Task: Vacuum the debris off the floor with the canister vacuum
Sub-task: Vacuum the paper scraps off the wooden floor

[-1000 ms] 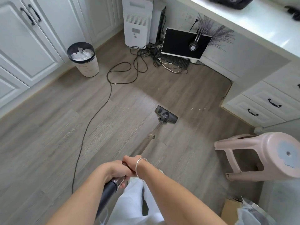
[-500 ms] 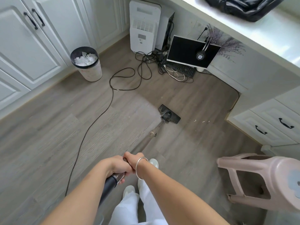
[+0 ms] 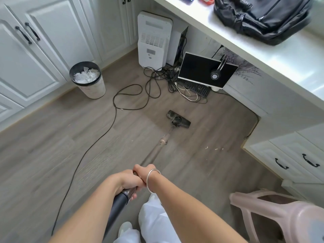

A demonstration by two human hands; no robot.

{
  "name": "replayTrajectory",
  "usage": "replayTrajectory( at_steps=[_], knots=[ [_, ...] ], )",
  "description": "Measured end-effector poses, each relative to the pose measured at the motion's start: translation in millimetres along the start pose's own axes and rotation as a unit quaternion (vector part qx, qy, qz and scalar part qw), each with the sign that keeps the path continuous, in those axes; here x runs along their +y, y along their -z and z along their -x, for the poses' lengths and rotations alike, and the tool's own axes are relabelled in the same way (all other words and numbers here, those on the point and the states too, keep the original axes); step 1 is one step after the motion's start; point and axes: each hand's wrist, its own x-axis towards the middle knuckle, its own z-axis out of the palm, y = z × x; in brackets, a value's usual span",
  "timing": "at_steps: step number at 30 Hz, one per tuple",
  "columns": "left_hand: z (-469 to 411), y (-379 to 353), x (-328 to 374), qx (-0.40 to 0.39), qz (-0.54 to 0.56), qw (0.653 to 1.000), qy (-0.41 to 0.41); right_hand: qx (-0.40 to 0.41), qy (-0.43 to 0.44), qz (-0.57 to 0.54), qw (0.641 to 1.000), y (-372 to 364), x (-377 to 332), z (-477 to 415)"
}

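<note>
The vacuum's dark floor head (image 3: 178, 119) lies flat on the grey wood floor in the middle of the view. Its thin wand (image 3: 158, 149) runs back toward me. My left hand (image 3: 126, 180) grips the wand where it meets the black hose (image 3: 117, 206). My right hand (image 3: 142, 171), with a silver bangle at the wrist, grips the wand just ahead of the left. A few small white bits of debris (image 3: 214, 148) lie on the floor to the right of the wand, behind the head. The canister itself is out of view.
A black power cord (image 3: 91, 148) snakes across the floor on the left. A full waste bin (image 3: 88, 80) stands by white cabinets. A white appliance (image 3: 153, 39), monitor (image 3: 206, 70), keyboard and tangled cables sit under the counter. A pink stool (image 3: 273, 214) lies tipped at lower right.
The floor head has been pushed forward, farther from me and toward the monitor, leaving the white bits behind it on the right. My view has shifted backward and up. Both hands keep their hold.
</note>
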Motion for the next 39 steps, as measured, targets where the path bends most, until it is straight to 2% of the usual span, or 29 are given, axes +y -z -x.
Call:
replayTrajectory(
  at_steps=[8,15,24,39],
  knots=[
    [-10,8,28,0.003,0.0,1.0,0.005,-0.008,0.009,0.045,0.999,22,-22,-13],
    [-5,10,17,0.003,0.01,1.0,0.008,-0.027,-0.006,0.058,0.998,12,-21,-16],
    [20,51,-35,0.031,0.049,0.998,0.007,-0.047,0.018,0.05,0.997,-58,-28,-4],
    [74,139,-165,0.088,0.146,0.985,0.013,-0.067,0.048,0.067,0.994,-226,-48,38]
  ],
)
